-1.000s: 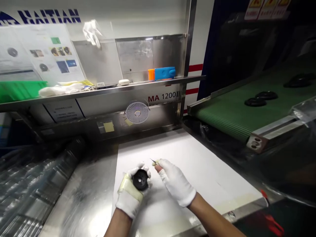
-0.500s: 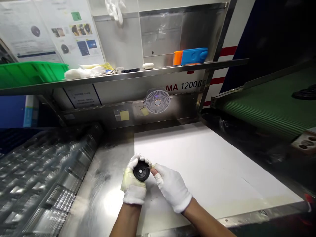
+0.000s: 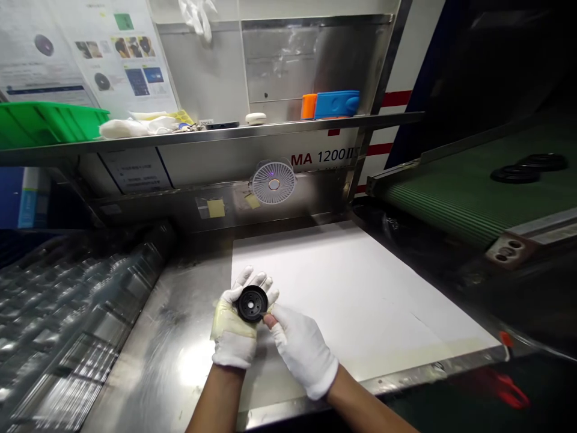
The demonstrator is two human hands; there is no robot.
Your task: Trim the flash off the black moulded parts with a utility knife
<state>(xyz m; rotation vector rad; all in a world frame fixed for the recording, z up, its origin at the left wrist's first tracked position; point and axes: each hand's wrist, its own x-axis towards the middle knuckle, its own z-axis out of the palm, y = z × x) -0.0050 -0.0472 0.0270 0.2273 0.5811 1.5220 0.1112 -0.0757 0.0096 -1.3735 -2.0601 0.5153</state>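
Note:
My left hand point(image 3: 237, 325), in a white glove with yellowish tape across the palm, holds a black round wheel-like part point(image 3: 252, 304). The part has a light centre hole and smaller holes around it; its open face is turned towards me. The thumb lies along its left edge, while the other fingers reach out past it, slightly spread. At the lower right of the rim is my right hand point(image 3: 301, 346), also gloved in white, with a bare thumb tip. Its fingers are pinched together against the rim; whatever they hold is too small to make out.
White paper point(image 3: 360, 288) covers much of the metal table. Clear plastic trays point(image 3: 90, 319) are stacked at left. A green conveyor point(image 3: 455, 186) on the right carries black round parts point(image 3: 516, 174). Behind are a fan point(image 3: 273, 183) and a shelf point(image 3: 270, 126) with a green bin point(image 3: 49, 125).
The fingers of my left hand have uncurled from the rim and spread out. My right hand's pinch has shifted to the lower right of the rim. The view has swung to the right.

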